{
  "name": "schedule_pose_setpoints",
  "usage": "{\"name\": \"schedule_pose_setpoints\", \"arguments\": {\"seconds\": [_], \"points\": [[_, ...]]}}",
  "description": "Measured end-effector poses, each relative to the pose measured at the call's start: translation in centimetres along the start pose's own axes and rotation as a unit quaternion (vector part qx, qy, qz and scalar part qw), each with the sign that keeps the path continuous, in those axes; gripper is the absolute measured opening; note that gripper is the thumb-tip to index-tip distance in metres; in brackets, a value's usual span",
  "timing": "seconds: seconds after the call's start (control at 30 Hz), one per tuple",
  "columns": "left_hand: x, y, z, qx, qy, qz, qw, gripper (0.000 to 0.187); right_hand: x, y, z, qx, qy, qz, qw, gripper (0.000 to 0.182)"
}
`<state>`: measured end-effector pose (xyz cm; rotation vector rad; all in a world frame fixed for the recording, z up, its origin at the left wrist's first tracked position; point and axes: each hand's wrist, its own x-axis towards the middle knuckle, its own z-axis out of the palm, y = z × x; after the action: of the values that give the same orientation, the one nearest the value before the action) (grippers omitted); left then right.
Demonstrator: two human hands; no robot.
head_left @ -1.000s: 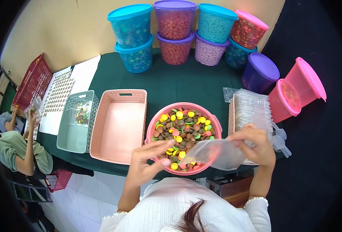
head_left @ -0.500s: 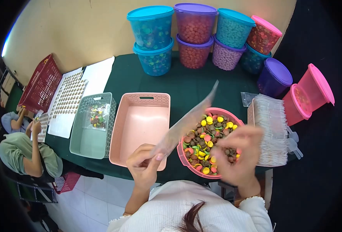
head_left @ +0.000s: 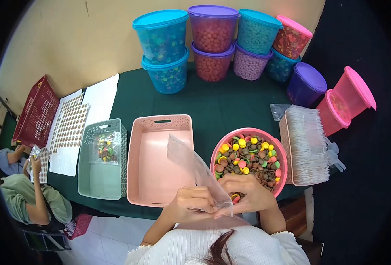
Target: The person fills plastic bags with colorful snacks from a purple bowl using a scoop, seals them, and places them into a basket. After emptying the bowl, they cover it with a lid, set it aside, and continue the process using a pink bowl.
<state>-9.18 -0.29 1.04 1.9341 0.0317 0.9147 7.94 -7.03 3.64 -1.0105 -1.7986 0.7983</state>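
A clear plastic bag (head_left: pixel 191 161), flat with no candy visible in it, slants up between my hands. My left hand (head_left: pixel 193 204) is closed on its lower edge. The fingers of my right hand (head_left: pixel 244 194) pinch the bag's other lower corner, close to the left fingertips. Just behind my right hand stands a pink round tub (head_left: pixel 283 161) of brown, yellow, green and pink candy pieces (head_left: pixel 248 154); the hand covers part of its near rim. Left of the tub is a pink rectangular basket (head_left: pixel 160 145) with nothing in it.
A grey-green basket (head_left: pixel 100 176) holds a filled candy bag (head_left: pixel 106 148). Flat bags (head_left: pixel 308 145) stack in a basket at right, beside scoops (head_left: pixel 332 154). Lidded tubs (head_left: pixel 164 39) line the back. Sticker sheets (head_left: pixel 69 119) and a red basket (head_left: pixel 38 106) lie left, near another person (head_left: pixel 32 198).
My right hand has come left from over the candy tub to the bag and now grips it. The bag has swung from leaning right to leaning left. The view has shifted slightly.
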Motion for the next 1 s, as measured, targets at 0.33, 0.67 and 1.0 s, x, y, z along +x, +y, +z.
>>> {"name": "schedule_pose_setpoints", "arguments": {"seconds": [0.33, 0.67, 1.0], "points": [[0.5, 1.6, -1.1, 0.108, 0.091, 0.053, 0.989, 0.018, -0.4, 0.6, 1.5, -0.004, 0.17, 0.086, 0.982, 0.025], [0.7, -2.6, -3.4, 0.125, 0.398, -0.052, 0.907, 0.038, -1.5, -0.1, 0.3, 0.021, 0.178, 0.08, 0.98, 0.02], [0.8, -4.2, -2.6, 0.216, 0.401, 0.021, 0.89, 0.036, -2.2, 0.7, 0.5, 0.149, 0.193, 0.102, 0.964, 0.018]]}}
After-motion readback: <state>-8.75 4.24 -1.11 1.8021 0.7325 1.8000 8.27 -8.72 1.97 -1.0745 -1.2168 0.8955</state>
